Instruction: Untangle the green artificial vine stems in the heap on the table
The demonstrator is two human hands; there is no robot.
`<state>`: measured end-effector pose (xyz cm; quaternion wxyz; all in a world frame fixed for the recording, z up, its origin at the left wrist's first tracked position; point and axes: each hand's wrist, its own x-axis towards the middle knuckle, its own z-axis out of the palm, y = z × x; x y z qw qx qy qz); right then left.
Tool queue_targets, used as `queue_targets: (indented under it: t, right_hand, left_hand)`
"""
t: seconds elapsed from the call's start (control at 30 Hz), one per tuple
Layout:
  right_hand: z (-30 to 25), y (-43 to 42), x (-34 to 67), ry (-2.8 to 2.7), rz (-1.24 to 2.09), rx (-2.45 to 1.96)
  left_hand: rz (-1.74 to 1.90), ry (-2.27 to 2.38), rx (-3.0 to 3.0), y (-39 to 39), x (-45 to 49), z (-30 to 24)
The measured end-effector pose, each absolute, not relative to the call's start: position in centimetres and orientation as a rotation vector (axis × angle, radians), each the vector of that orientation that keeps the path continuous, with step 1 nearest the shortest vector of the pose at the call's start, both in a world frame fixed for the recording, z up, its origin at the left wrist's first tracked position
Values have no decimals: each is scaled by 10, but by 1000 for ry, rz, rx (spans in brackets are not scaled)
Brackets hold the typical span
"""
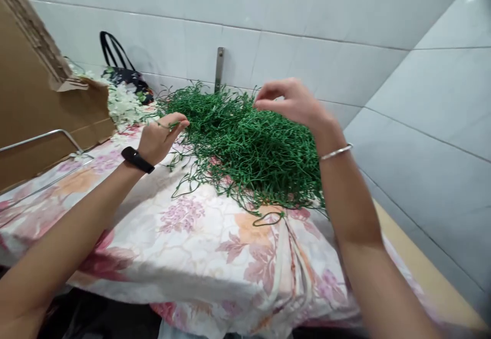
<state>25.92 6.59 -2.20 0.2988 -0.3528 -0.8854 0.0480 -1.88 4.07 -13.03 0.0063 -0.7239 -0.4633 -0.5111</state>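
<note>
A big tangled heap of thin green plastic stems point(264, 144) lies on the floral cloth, with loose strands trailing along its near edge. At the heap's left side is my left hand point(159, 137), closed in a pinch on a green stem point(174, 125). My right hand point(291, 103) is raised over the back right of the heap, thumb and fingers bent together; what they hold, if anything, does not show. One looped green stem point(268, 220) lies in front of the heap, near several pale strips and reddish strands point(293, 262) hanging toward the table's front edge.
White artificial flowers point(125, 103) and a dark floral bag point(128, 79) stand at the back left. A cardboard box point(46, 98) and a bent metal wire frame point(57, 133) fill the left side. Tiled walls point(326, 12) close off the back and right. A metal strip point(219, 68) stands against the tiles.
</note>
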Motion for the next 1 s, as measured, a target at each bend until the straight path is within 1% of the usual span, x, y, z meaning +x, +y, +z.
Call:
queue_targets:
  t: [0.1, 0.17, 0.3, 0.4, 0.53, 0.6, 0.7, 0.77, 0.87, 1.0]
  right_hand:
    - [-29, 117, 314, -1880, 41, -1088]
    - [-38, 140, 341, -1658, -62, -1233]
    - [-47, 151, 367, -1842, -50, -1572]
    - [-43, 144, 368, -1929, -60, -1583]
    - [-31, 131, 361, -2004, -141, -1487]
    - [-25, 124, 354, -1995, -202, -1379]
    - [-16, 109, 332, -1996, -197, -1183]
    - [-11, 92, 310, -2016, -158, -1072]
    - [-8, 59, 273, -2170, -18, -909]
    - [-19, 26, 231, -2554, 145, -789]
  left_hand:
    - [-1446, -1241, -2262, 29, -11, -128]
    - [-1392, -1228, -2262, 24, -6, -129]
    - [-1439, -1557, -2394, 22, 1, -137]
    - [-1518, -1709, -2503, 24, 4, -143]
    - [-1574, -1682, -2510, 23, 7, -144]
    - [-1751, -1635, -2530, 21, 9, -142]
    - [-2269, -1618, -2566, 16, 14, -134]
    - [-2504, -1638, -2550, 14, 17, -128]
    - [-2651, -1583, -2531, 10, 20, -123]
    - [-2679, -1504, -2635, 6, 23, -122]
